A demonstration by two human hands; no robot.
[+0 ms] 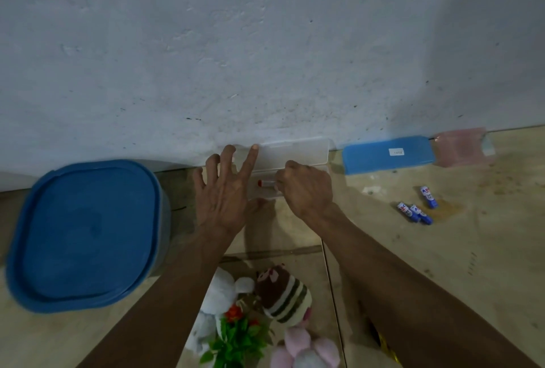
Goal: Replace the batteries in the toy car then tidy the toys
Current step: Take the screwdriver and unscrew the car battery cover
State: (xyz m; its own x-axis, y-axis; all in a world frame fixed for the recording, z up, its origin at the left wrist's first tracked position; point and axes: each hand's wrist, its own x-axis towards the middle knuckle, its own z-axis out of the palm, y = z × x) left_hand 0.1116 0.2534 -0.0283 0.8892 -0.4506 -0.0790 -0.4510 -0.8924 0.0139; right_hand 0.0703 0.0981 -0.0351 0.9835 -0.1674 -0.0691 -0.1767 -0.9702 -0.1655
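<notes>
1. My right hand (305, 190) is curled and pinches the end of a small clear-handled tool with a red tip (265, 183), which looks like a screwdriver, though I cannot tell for sure.
2. That tool lies inside the tray of a clear plastic hinged case (295, 150), red end pointing away from the pinch toward my left hand (225, 193).
3. My left hand holds nothing: its fingers are spread and straight, the palm over the case's left end, the fingertips reaching up to the open lid, which leans against the pale blue-grey wall (265, 43).
4. Right of the grip, well apart, three blue-and-white batteries (417, 209) lie on the beige tiled floor (442, 249); two touch each other, the third sits just beyond them.
5. Beyond the batteries, against the wall, rests a flat blue case with a white label (386, 155), and next to it a pale pink one (463, 146).
6. Left of my hands stands a large container with a blue lid (85, 235).
7. Below the grip, between my forearms, lie soft toys: a white plush (218, 294), a brown striped knitted doll (283, 294), a pink plush (306, 350) and a green plastic plant with red flowers (236, 335).
8. I cannot see the toy car anywhere.
</notes>
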